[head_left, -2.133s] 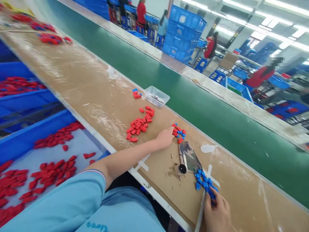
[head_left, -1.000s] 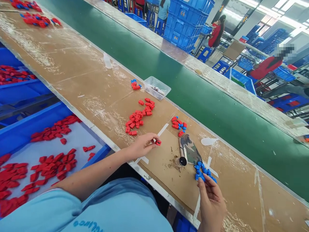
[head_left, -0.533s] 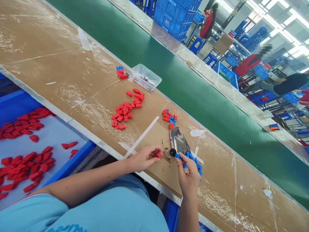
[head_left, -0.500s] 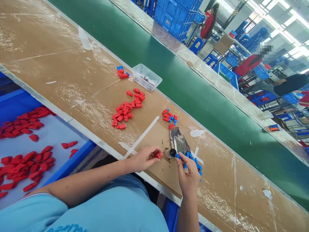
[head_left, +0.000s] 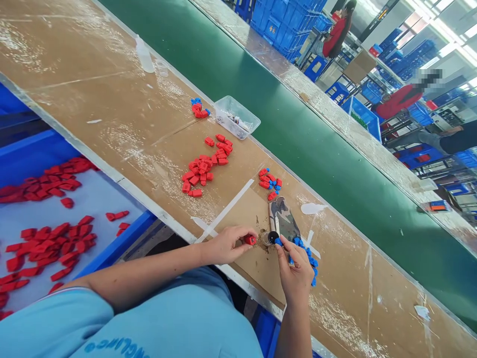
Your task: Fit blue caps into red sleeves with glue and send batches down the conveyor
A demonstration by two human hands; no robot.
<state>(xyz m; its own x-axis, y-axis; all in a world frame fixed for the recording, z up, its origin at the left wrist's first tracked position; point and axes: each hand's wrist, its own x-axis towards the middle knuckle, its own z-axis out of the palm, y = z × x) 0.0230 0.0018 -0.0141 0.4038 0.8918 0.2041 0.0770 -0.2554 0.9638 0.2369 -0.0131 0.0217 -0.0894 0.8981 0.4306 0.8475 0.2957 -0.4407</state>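
Observation:
Between the thumb and fingers of my left hand is a small red plastic piece, its end turned to the right. My right hand pinches a small blue plastic piece just beside a round black-topped pot. Whether the blue piece touches the pot I cannot tell. A clear round dish adjoins the pot on its left. Behind them lies a camouflage cloth with a thin pale tool on it. More blue pieces are heaped beyond my right hand, partly hidden by it.
Loose red pieces lie up the table, with joined red-and-blue ones near its far edge. A clear plastic tub stands by the green conveyor belt. A blue bin of red pieces is at left.
The view has shifted a little, so the table things appear further right. My right hand holds the blue piece lower, closer to the black-topped pot; my left hand keeps the red piece.

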